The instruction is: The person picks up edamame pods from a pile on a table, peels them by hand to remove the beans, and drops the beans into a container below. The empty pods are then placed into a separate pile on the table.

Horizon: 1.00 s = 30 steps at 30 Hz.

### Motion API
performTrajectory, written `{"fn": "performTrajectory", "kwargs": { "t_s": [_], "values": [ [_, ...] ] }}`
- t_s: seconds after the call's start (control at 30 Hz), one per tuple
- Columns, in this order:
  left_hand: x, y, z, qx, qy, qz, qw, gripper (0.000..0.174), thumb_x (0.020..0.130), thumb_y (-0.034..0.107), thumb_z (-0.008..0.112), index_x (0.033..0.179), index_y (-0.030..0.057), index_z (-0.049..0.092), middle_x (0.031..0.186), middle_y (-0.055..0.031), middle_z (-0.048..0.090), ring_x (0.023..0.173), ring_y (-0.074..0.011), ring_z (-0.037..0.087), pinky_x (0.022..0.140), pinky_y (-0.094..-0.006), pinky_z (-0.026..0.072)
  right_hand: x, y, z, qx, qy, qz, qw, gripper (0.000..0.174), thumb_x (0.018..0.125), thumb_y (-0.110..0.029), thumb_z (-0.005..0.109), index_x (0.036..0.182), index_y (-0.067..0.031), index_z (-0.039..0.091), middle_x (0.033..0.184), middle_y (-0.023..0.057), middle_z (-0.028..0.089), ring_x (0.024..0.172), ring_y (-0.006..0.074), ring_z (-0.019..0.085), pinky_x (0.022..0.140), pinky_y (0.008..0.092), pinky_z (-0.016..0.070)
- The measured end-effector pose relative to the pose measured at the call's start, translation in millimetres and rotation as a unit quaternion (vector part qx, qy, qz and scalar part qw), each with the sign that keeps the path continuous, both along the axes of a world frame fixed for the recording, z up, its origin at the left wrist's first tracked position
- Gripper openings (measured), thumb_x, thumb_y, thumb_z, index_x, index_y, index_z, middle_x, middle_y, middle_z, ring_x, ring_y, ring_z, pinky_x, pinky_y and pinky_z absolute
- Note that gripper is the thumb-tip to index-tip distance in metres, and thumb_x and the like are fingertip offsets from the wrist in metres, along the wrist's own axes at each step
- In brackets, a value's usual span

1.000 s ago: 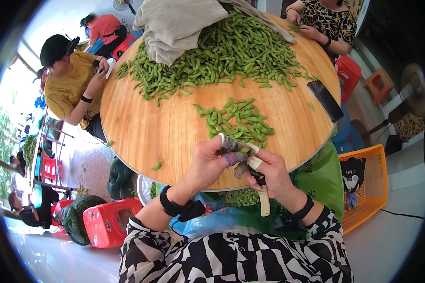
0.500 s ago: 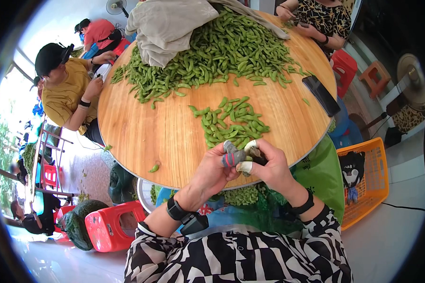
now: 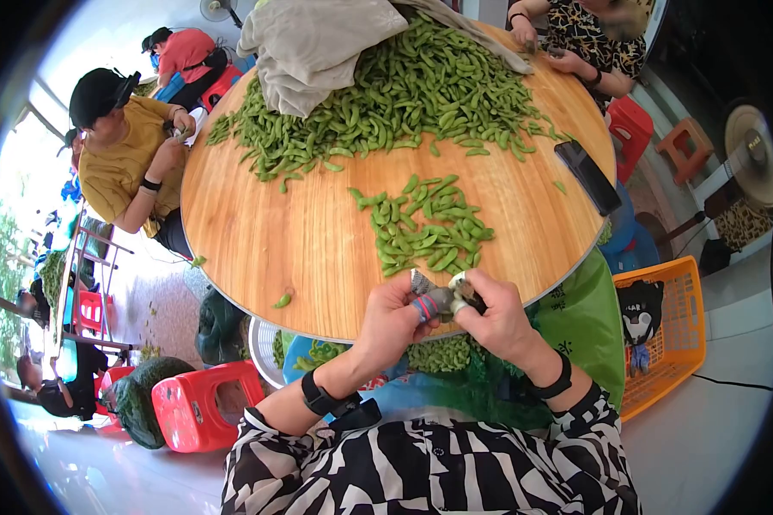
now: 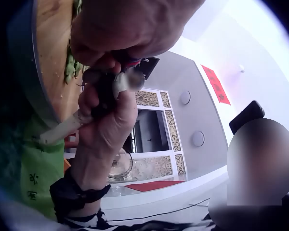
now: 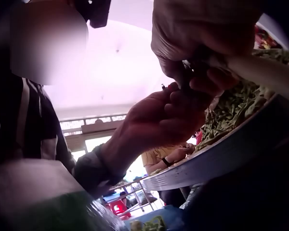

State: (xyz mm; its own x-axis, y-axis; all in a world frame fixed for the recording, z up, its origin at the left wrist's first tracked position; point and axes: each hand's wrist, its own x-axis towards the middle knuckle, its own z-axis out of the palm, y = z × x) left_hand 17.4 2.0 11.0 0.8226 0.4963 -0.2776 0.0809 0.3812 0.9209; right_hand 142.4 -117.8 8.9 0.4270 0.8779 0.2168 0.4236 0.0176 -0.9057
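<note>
Both hands meet fingertip to fingertip at the near edge of a round wooden table (image 3: 266,249). My left hand (image 3: 392,324) has its fingers curled, with grey striped covers on the thumb and a finger; I cannot tell what lies between its tips. White covers wrap fingertips of my right hand (image 3: 500,319). That hand grips a small tool (image 4: 62,129) with a pale flat handle, which sticks out below the palm in the left wrist view; its working end is hidden among the fingers. Just beyond the hands lies a small group of green soybean pods (image 3: 429,227).
A large heap of pods (image 3: 438,94), partly under a grey cloth (image 3: 309,51), fills the far side. A phone (image 3: 587,178) lies at the right edge. Shelled green beans (image 3: 438,354) are below the table edge. An orange crate (image 3: 666,343) and red stool (image 3: 202,408) flank me.
A green bit showed between the fingertips a second ago and is out of sight now. The right hand has turned, so the pale handle no longer shows in the head view.
</note>
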Motion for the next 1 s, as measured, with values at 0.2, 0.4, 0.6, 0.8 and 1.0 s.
{"fn": "performTrajectory", "kwargs": {
  "t_s": [0.2,0.4,0.6,0.8,1.0],
  "values": [
    [-21,1,3,0.118,0.019,-0.052,0.991,0.003,0.086,0.003,0.061,0.085,0.0009,0.06,0.068,-0.0039,0.06,0.056,-0.0077,0.053,0.047,-0.0231,0.0427,-1,-8,3,-0.031,-0.032,0.052,0.998,0.017,0.072,-0.001,0.058,0.087,-0.0002,0.052,0.062,0.0133,0.049,0.054,0.0286,0.05,0.051,0.0361,0.0402],
    [-66,68,-19,0.66,-0.003,0.043,0.75,0.014,0.072,0.0,0.069,0.082,0.0026,0.059,0.073,-0.0143,0.057,0.069,-0.0331,0.056,0.06,-0.0392,0.0462,9,-25,0,-0.047,-0.15,0.217,0.963,0.017,0.071,-0.002,0.06,0.087,-0.0015,0.056,0.08,0.0106,0.051,0.062,0.0263,0.052,0.055,0.0344,0.0423],
    [-144,143,-31,0.727,0.277,0.131,0.615,0.015,0.071,0.004,0.066,0.083,0.0039,0.056,0.084,-0.0155,0.058,0.083,-0.0343,0.056,0.071,-0.044,0.0456,19,-32,5,-0.055,0.006,0.175,0.983,0.025,0.082,-0.007,0.053,0.106,0.0007,0.054,0.085,0.0089,0.056,0.068,0.0168,0.055,0.061,0.0289,0.0448],
    [-102,158,21,0.715,0.207,0.096,0.661,0.02,0.076,0.003,0.063,0.096,0.0025,0.061,0.094,-0.0149,0.057,0.089,-0.0345,0.056,0.077,-0.0403,0.045,19,-20,-2,-0.086,0.249,0.099,0.959,0.03,0.092,-0.012,0.042,0.117,0.0022,0.05,0.082,0.0055,0.057,0.062,0.0074,0.051,0.055,0.022,0.0418],
    [15,161,9,0.678,0.098,-0.029,0.728,0.017,0.08,0.006,0.063,0.097,0.0033,0.062,0.093,-0.0156,0.056,0.088,-0.0342,0.056,0.074,-0.0409,0.0456,16,-6,-19,-0.093,0.285,0.083,0.95,0.033,0.095,-0.016,0.041,0.123,0.0007,0.049,0.069,0.0028,0.054,0.05,0.0055,0.045,0.047,0.0193,0.0368]
  ]
}}
